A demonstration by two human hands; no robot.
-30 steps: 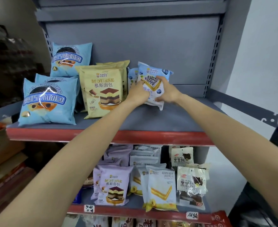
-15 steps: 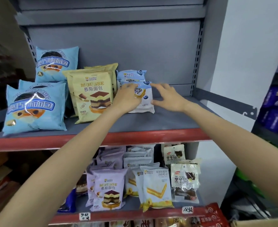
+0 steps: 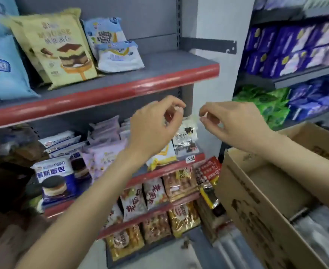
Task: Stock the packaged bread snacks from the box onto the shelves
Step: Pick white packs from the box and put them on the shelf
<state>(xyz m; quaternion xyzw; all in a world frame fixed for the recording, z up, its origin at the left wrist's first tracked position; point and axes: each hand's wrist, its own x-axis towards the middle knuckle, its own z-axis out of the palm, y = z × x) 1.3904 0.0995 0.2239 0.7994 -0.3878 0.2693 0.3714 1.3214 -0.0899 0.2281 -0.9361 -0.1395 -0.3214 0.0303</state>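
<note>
Both hands hang mid-frame below the red-edged top shelf (image 3: 121, 94), left hand (image 3: 154, 129) and right hand (image 3: 235, 127) each with loosely curled, empty grip. Two blue-white bread packs (image 3: 117, 53) lean upper centre on that shelf; the cardboard box (image 3: 243, 197) sits lower right.

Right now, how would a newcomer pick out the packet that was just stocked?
Find the top shelf with the red front edge. Right of the yellow mousse packet stand two white-and-blue packets; it is the front packet, lower and nearest the shelf's bare right end.
</note>
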